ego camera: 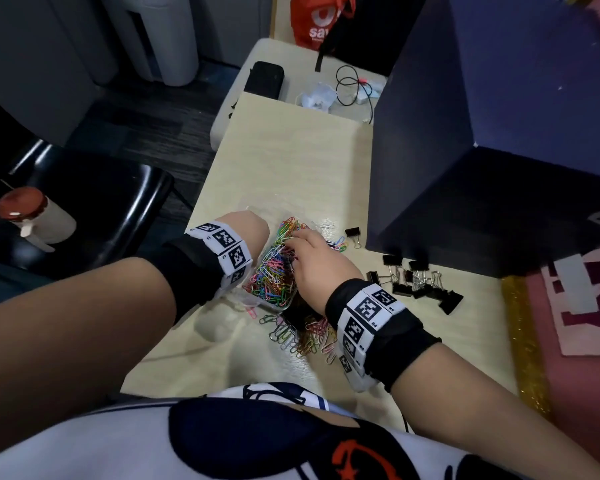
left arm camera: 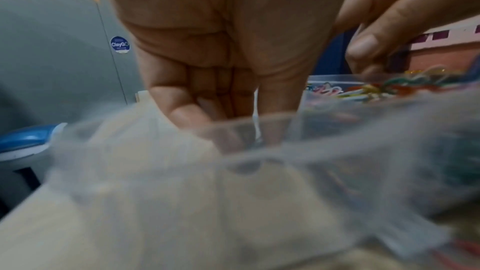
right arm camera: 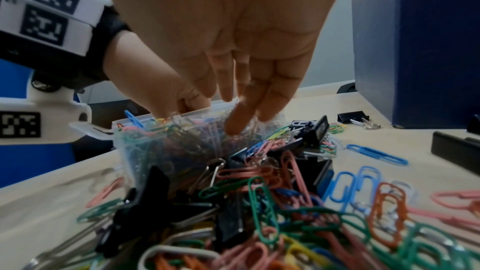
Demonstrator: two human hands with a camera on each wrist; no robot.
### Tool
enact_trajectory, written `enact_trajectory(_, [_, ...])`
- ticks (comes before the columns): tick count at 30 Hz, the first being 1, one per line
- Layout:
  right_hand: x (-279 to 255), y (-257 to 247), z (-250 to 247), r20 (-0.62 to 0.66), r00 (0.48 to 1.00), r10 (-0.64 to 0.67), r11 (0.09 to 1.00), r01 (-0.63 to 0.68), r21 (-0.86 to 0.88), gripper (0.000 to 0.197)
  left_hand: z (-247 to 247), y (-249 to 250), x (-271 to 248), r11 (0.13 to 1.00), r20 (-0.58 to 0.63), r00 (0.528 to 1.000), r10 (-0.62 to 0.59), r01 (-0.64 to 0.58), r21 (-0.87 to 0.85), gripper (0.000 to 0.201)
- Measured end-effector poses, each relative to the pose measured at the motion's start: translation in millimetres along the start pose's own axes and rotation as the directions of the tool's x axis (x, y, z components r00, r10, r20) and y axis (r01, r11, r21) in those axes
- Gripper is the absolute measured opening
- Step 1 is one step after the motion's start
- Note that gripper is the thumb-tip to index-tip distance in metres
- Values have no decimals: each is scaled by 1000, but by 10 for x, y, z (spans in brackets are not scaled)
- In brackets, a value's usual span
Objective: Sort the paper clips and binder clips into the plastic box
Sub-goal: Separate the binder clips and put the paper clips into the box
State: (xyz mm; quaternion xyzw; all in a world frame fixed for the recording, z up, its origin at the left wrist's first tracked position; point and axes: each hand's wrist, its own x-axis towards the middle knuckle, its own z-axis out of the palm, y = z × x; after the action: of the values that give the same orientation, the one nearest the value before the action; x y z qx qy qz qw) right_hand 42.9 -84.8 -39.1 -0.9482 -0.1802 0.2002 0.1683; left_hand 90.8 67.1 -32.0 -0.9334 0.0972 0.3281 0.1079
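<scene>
Loose paper clips (right arm camera: 262, 210) tangled with black binder clips (right arm camera: 228, 227) lie nearest on the worktop (ego camera: 291, 161). Risk: plastic box (right arm camera: 166, 141) is heaped full, so more could spill over its rim. My left hand (left arm camera: 223, 52) holds its far wall, fingers curled. My right hand (right arm camera: 233, 48) is above it, fingers relaxed, tips touching the clips inside.
</scene>
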Motion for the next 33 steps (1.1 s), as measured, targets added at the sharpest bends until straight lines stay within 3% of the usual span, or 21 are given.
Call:
enact_trajectory(5, [-13,31,50,116,993,-28,997,36,-65,46,84,69,15,998,14,999,46,-47,42,17])
enact_trajectory(8, [-49,43,22,66,997,-29,999,31,-31,42,182,-45,207,1000,37,999,4,-5,29,22])
enact_trajectory(11, [-103,80,5,-14,1000,0,999,1,33,38,177,-76,136,997,-28,1000,10,-8,72,6])
enact_trajectory(14, [-173,133,-16,-61,998,33,997,-28,71,35,153,-61,40,998,-49,999,2,-5,-57,17])
enact_trajectory(18, [-244,192,-49,-137,987,88,992,-74,105,28,42,-116,-63,981,-208,978,-30,-11,-191,18])
enact_trajectory(22, [-281,223,-29,-127,982,140,986,-126,113,24,-157,-97,-244,886,-348,936,42,-196,-420,17])
enact_trajectory(25, [-301,223,-18,-117,981,152,983,-138,121,24,-170,-51,-255,856,-369,926,79,-253,-450,16])
enact_trajectory(33, [-327,200,1,-83,991,106,988,-95,121,28,37,-56,-99,943,-227,972,-67,-12,-332,18])
